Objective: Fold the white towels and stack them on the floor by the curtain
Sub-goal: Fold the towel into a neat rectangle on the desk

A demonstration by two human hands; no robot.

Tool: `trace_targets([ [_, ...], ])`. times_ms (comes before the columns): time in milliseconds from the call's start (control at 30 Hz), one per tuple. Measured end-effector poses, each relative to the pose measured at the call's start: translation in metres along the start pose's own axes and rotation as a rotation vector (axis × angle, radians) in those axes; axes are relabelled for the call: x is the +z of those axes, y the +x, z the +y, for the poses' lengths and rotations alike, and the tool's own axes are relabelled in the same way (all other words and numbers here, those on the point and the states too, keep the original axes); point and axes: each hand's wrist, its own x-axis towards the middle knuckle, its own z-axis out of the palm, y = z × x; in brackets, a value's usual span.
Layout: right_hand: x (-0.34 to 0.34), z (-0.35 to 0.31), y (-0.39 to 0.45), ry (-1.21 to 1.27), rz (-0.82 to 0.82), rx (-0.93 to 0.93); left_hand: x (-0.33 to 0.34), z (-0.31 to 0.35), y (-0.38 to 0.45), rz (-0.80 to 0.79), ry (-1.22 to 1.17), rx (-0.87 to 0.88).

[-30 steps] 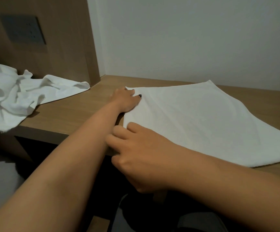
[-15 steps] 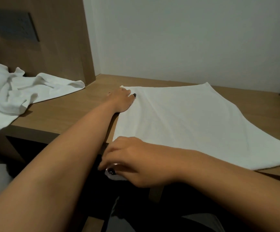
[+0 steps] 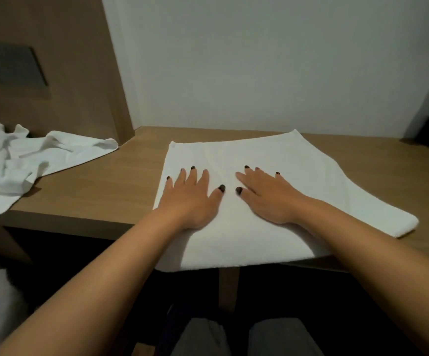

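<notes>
Towel [image 3: 298, 176] on desk [image 3: 100, 191], heap [image 3: 15, 160] left

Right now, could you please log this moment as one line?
left hand: flat on folded white towel | right hand: flat on same | crumpled towels: left on desk

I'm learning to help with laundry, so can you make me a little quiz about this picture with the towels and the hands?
1. True or false: both hands lie flat, fingers spread, on the flat towel on the desk.
2. Where is the crumpled towel? A) on the flat towel B) at the desk's left end C) on the floor
3. Fill in: the near edge of the flat towel hangs over the desk's front ____.

Key
1. True: the left hand and right hand rest on it side by side.
2. B
3. edge
</notes>
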Motion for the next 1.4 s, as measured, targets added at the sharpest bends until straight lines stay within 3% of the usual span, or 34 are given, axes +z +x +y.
trace_targets([
  [267, -0.008, 0.085, -0.018, -0.072, 0.004, 0.299, 0.001, -0.005, -0.003, 0.019, 0.054, -0.045],
  [367, -0.013, 0.095, -0.028, -0.050, 0.022, 0.330, 0.000, -0.005, -0.004, 0.029, 0.057, -0.044],
  [433, -0.018, 0.097, -0.038, 0.066, 0.167, 0.309, -0.001, -0.005, -0.006, 0.024, 0.057, -0.040],
  [500, -0.020, 0.099, -0.058, 0.236, 0.421, 0.383, -0.002, -0.005, -0.006, 0.017, 0.067, -0.039],
  [600, -0.019, 0.110, -0.090, 0.222, 0.607, 0.510, -0.006, 0.002, -0.005, -0.009, 0.084, -0.089],
  [700, -0.020, 0.122, -0.109, 0.257, 0.575, 0.661, -0.013, 0.031, -0.005, -0.005, 0.068, -0.084],
  [867, -0.029, 0.130, -0.129, 0.769, 0.579, 0.699, -0.020, 0.112, -0.008, -0.021, -0.038, 0.319],
  [933, -0.032, 0.129, -0.136, 0.826, 0.534, 0.677, -0.017, 0.136, -0.002, -0.025, -0.039, 0.405],
  [1067, -0.033, 0.139, -0.151, 0.736, 0.431, 0.623, 0.001, 0.153, 0.013, -0.081, 0.068, 0.360],
  [1267, -0.027, 0.146, -0.163, 0.666, 0.436, 0.578, 0.008, 0.148, 0.016, -0.077, 0.125, 0.305],
  [1400, -0.031, 0.136, -0.157, 0.374, 0.326, 0.649, 0.002, 0.148, 0.004, -0.070, 0.047, 0.344],
])
